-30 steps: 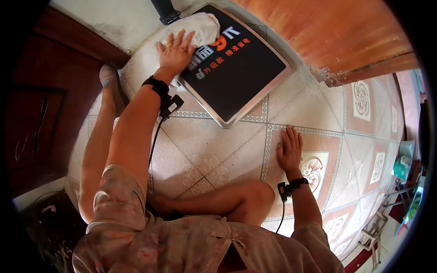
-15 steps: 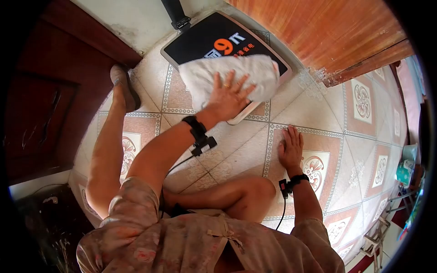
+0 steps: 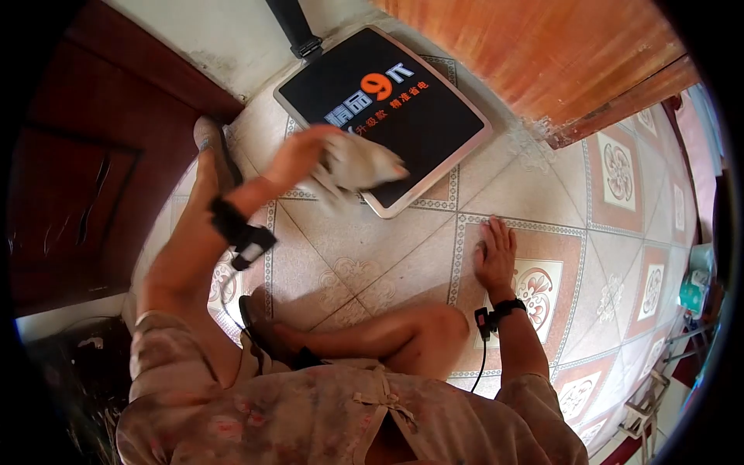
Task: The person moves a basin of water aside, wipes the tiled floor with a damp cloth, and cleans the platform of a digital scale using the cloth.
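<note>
Well, furthest left stands a dark red wooden panel (image 3: 70,155), and my left leg (image 3: 182,240) stretches out beside it, ending in a brownish shoe (image 3: 211,139). Next comes the black wristband (image 3: 240,232) with its small device and cord, just below my left grip (image 3: 298,153), which is closed around a pale cloth (image 3: 360,163). Hand and cloth are blurred, so I can't make out each finger. Bunched up, the cloth hangs from my fingers across the near left edge of the black platform (image 3: 434,128); whether it touches the surface I cannot tell. The platform lies flat on the tiled floor (image 3: 403,263), silver-rimmed and printed with an orange 9 and characters, a dark post (image 3: 293,27) at its far left corner. My bent right knee (image 3: 442,329) comes next, nearer me. Then my right grip (image 3: 496,257) is open and empty, palm down on the patterned tiles, fingers pointing away from me, a second band (image 3: 504,308) on that wrist. Beyond it, orange-brown wood (image 3: 542,62) slants near the platform, and a teal item (image 3: 692,291) sits far right.
</note>
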The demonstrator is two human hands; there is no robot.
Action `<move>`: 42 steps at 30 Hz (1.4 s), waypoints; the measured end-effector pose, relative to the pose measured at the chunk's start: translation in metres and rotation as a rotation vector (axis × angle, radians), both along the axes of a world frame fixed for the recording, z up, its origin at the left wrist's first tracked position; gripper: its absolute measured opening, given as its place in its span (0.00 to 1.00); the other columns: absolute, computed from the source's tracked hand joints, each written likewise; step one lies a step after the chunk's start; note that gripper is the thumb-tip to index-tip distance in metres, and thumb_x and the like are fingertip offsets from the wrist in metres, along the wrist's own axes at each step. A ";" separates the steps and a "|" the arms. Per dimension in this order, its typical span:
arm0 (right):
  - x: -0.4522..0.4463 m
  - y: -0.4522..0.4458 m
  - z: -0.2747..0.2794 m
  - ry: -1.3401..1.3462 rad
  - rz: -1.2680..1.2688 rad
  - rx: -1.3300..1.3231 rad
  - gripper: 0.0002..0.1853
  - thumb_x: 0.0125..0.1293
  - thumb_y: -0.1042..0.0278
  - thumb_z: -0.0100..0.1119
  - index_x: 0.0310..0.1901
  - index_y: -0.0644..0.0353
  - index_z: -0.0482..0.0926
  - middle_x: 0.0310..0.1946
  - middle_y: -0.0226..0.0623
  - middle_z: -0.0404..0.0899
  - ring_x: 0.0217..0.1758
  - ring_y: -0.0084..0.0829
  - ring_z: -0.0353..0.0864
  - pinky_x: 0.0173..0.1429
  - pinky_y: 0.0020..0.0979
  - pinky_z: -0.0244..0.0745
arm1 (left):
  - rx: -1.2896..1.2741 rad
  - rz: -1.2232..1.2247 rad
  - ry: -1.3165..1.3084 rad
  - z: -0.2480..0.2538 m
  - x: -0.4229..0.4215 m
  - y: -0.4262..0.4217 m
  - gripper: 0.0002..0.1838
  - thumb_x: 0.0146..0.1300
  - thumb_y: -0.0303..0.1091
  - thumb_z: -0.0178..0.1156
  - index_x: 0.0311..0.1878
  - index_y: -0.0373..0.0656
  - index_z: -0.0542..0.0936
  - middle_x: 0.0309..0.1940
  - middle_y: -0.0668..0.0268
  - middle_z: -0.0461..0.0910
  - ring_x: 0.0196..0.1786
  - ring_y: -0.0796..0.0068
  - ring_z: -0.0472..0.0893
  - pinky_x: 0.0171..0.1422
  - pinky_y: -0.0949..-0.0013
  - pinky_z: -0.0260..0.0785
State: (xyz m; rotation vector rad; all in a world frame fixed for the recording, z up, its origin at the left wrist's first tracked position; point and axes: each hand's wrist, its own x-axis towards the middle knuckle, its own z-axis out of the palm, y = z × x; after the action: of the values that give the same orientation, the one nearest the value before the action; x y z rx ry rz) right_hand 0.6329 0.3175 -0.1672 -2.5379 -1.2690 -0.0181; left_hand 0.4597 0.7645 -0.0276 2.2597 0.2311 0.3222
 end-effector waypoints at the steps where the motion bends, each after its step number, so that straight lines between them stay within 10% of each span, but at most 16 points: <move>1: 0.000 0.000 -0.001 0.006 -0.001 0.001 0.30 0.62 0.66 0.53 0.68 0.55 0.71 0.73 0.40 0.65 0.80 0.43 0.56 0.83 0.51 0.42 | -0.106 0.059 0.026 0.022 -0.001 0.020 0.18 0.71 0.19 0.49 0.59 0.39 0.79 0.48 0.63 0.84 0.50 0.72 0.82 0.59 0.69 0.76; 5: -0.001 0.001 0.002 0.009 0.008 0.005 0.30 0.61 0.66 0.54 0.67 0.55 0.71 0.73 0.39 0.66 0.80 0.43 0.57 0.83 0.52 0.43 | -0.326 0.438 -0.047 0.103 0.034 0.061 0.18 0.77 0.30 0.49 0.65 0.39 0.76 0.49 0.67 0.83 0.48 0.80 0.80 0.57 0.74 0.74; 12: 0.001 0.001 0.001 0.037 -0.001 0.007 0.29 0.61 0.66 0.54 0.67 0.54 0.72 0.73 0.40 0.66 0.79 0.44 0.58 0.82 0.52 0.44 | 0.343 0.362 -0.330 -0.026 0.162 0.125 0.21 0.76 0.38 0.53 0.68 0.46 0.74 0.56 0.56 0.83 0.59 0.61 0.81 0.64 0.68 0.70; 13: 0.001 0.004 0.004 0.053 -0.004 0.007 0.29 0.61 0.66 0.54 0.66 0.53 0.72 0.73 0.40 0.66 0.79 0.44 0.58 0.82 0.52 0.44 | 0.180 0.318 -0.155 -0.045 0.171 0.100 0.26 0.75 0.44 0.55 0.73 0.51 0.69 0.66 0.53 0.75 0.69 0.52 0.73 0.69 0.58 0.67; 14: 0.001 0.003 0.005 0.068 -0.012 0.008 0.29 0.61 0.66 0.55 0.66 0.53 0.72 0.73 0.40 0.66 0.79 0.44 0.59 0.82 0.52 0.44 | 0.784 0.454 0.049 -0.060 0.177 0.074 0.31 0.74 0.54 0.53 0.77 0.62 0.61 0.77 0.59 0.62 0.77 0.51 0.62 0.73 0.42 0.61; 16: 0.004 0.003 0.002 0.059 -0.010 0.001 0.29 0.61 0.66 0.56 0.67 0.52 0.72 0.73 0.39 0.66 0.79 0.44 0.59 0.83 0.52 0.43 | 0.913 0.326 0.064 -0.088 0.180 0.058 0.33 0.73 0.61 0.47 0.79 0.68 0.56 0.81 0.66 0.50 0.82 0.52 0.50 0.73 0.24 0.46; 17: 0.003 0.002 0.001 0.066 -0.010 0.003 0.30 0.61 0.66 0.56 0.68 0.52 0.72 0.73 0.39 0.66 0.79 0.43 0.59 0.83 0.51 0.43 | 1.019 0.335 0.075 -0.094 0.187 0.059 0.33 0.74 0.64 0.43 0.79 0.69 0.57 0.80 0.65 0.54 0.82 0.53 0.52 0.76 0.28 0.45; 28: 0.000 0.002 0.001 0.048 -0.015 0.025 0.28 0.59 0.68 0.55 0.65 0.54 0.74 0.73 0.40 0.66 0.79 0.42 0.58 0.83 0.51 0.42 | 0.737 -0.097 0.280 -0.055 0.191 -0.130 0.29 0.78 0.49 0.43 0.80 0.61 0.57 0.81 0.65 0.53 0.81 0.53 0.54 0.79 0.36 0.42; 34: -0.002 0.000 -0.004 0.033 -0.018 0.035 0.29 0.60 0.68 0.54 0.66 0.54 0.73 0.73 0.40 0.67 0.79 0.44 0.59 0.83 0.51 0.44 | 0.939 0.127 0.478 -0.045 0.178 -0.033 0.34 0.68 0.36 0.55 0.77 0.59 0.60 0.75 0.67 0.62 0.74 0.53 0.66 0.67 0.34 0.65; 42: 0.002 0.003 0.002 0.035 0.000 0.036 0.29 0.60 0.67 0.54 0.66 0.55 0.72 0.73 0.41 0.66 0.79 0.46 0.59 0.82 0.52 0.44 | 0.791 0.644 0.549 -0.056 0.127 0.084 0.29 0.68 0.38 0.54 0.73 0.58 0.66 0.76 0.68 0.63 0.72 0.53 0.68 0.68 0.38 0.63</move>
State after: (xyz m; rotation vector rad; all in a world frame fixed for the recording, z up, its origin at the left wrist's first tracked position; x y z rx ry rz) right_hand 0.6349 0.3201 -0.1653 -2.4961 -1.2447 0.0033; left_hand 0.5870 0.8483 -0.0840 2.9632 1.3305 0.1093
